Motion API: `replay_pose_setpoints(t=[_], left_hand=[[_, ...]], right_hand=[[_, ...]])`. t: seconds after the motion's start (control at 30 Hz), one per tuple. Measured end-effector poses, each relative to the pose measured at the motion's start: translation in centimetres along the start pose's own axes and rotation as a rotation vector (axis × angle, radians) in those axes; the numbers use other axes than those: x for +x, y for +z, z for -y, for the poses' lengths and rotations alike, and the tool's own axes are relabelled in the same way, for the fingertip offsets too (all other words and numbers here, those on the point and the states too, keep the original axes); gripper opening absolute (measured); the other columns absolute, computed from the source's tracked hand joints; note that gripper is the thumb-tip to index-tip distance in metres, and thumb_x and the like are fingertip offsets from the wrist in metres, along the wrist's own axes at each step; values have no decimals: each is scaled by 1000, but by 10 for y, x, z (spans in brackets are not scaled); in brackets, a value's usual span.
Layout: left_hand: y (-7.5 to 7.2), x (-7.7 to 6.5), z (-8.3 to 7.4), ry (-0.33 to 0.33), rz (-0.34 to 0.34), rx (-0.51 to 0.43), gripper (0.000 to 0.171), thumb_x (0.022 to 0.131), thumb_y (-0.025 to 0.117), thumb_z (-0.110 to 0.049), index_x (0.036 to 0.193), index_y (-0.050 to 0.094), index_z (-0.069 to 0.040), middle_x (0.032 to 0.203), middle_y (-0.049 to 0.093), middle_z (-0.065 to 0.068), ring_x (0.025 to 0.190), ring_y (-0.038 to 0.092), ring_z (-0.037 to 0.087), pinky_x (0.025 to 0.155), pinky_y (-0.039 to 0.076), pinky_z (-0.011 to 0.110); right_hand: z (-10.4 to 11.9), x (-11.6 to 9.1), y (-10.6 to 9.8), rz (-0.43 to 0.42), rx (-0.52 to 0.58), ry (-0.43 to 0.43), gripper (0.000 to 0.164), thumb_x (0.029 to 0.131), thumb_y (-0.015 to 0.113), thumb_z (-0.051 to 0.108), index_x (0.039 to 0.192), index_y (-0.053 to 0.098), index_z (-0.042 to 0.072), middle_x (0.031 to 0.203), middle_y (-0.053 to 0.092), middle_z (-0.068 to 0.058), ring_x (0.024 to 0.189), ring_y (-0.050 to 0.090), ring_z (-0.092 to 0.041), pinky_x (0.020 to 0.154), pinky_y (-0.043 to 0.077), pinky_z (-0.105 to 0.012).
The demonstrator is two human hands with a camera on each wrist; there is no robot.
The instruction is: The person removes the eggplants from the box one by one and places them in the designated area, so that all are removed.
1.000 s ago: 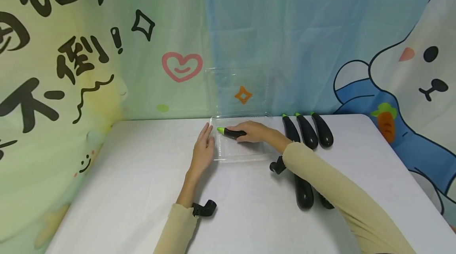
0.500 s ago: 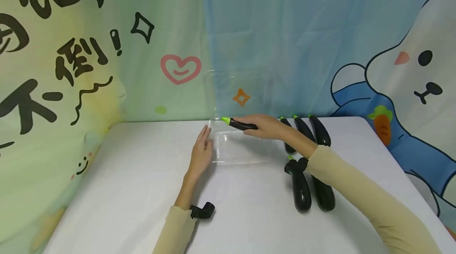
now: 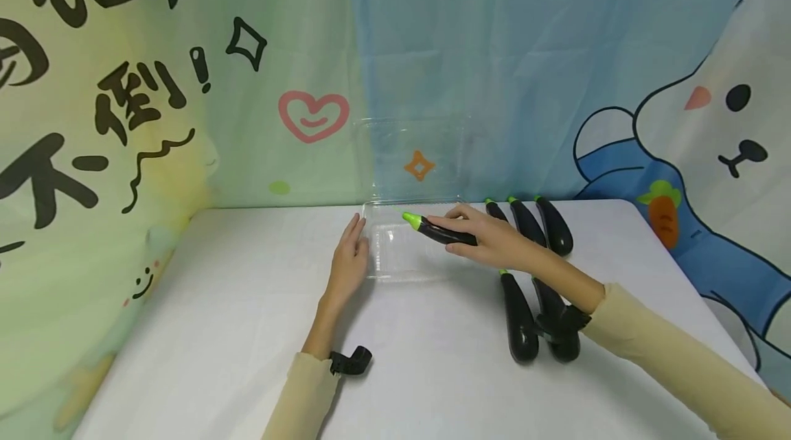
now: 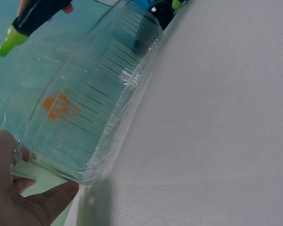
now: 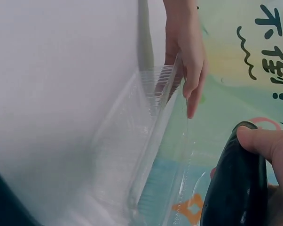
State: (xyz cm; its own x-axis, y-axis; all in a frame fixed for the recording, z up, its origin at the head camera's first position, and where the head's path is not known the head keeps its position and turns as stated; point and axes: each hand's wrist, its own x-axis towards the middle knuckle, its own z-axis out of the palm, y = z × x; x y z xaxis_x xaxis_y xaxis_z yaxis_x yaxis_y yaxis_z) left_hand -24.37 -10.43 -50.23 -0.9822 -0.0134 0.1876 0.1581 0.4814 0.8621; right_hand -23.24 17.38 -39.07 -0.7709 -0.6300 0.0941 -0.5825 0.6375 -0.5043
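My right hand (image 3: 491, 237) grips a dark eggplant (image 3: 446, 231) with a bright green stem end pointing left. It holds this eggplant above the right part of a clear plastic container (image 3: 375, 276). In the right wrist view, the thumb presses along the dark skin of the eggplant (image 5: 235, 188). My left hand (image 3: 349, 263) rests at the container's left side, fingers straight along its wall. The left wrist view shows the thumb (image 4: 61, 195) touching the container's lower corner. The container's clear lid (image 3: 395, 134) stands raised at the back.
Three eggplants (image 3: 554, 226) lie side by side at the back right, one partly hidden by my right hand. Two more eggplants (image 3: 520, 320) lie nearer on the white table (image 3: 247, 330), under the right forearm. A printed curtain (image 3: 531, 69) hangs behind the table.
My right hand has lifted the eggplant from low inside the container's left part and carried it to the right. The left hand has stayed in place at the container's side.
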Motion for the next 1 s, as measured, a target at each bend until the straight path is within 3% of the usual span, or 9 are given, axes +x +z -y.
replay_pose_setpoints(t=[0.23, 0.43, 0.67, 0.83, 1.0], left_hand=[[-1, -1, 2, -10, 3, 1, 46, 100, 40, -13, 146, 42, -5, 158, 33, 4, 147, 29, 24, 121, 26, 44], [-2, -1, -1, -14, 9, -2, 47, 100, 40, -14, 147, 42, -5, 159, 32, 4, 148, 29, 24, 121, 25, 45], [-3, 1, -2, -9, 8, 5, 48, 101, 39, -15, 147, 41, -7, 159, 32, 5, 148, 28, 24, 121, 25, 45], [-2, 2, -1, -15, 8, 16, 48, 100, 38, -16, 147, 41, -8, 159, 32, 4, 148, 28, 22, 122, 25, 44], [-1, 2, 0, -8, 6, 14, 47, 101, 38, -15, 147, 41, -6, 159, 32, 5, 148, 28, 24, 121, 25, 44]], right_hand=[[-4, -23, 10, -87, -9, 8, 55, 92, 66, 25, 144, 48, 23, 124, 54, -6, 87, 52, -14, 66, 44, -24], [-10, -44, 12, -174, -34, 72, 51, 87, 72, 22, 136, 58, 22, 113, 59, -4, 80, 53, -12, 60, 44, -23], [-18, -72, 12, -277, -95, 123, 47, 85, 74, 22, 130, 63, 18, 107, 65, -2, 82, 53, -11, 63, 45, -22], [-26, -90, 14, -363, -81, 148, 45, 85, 73, 21, 128, 65, 12, 94, 66, -3, 72, 48, -7, 54, 41, -20], [-33, -102, 16, -402, -66, 164, 44, 84, 74, 17, 127, 66, 14, 84, 63, 0, 68, 43, -3, 52, 39, -19]])
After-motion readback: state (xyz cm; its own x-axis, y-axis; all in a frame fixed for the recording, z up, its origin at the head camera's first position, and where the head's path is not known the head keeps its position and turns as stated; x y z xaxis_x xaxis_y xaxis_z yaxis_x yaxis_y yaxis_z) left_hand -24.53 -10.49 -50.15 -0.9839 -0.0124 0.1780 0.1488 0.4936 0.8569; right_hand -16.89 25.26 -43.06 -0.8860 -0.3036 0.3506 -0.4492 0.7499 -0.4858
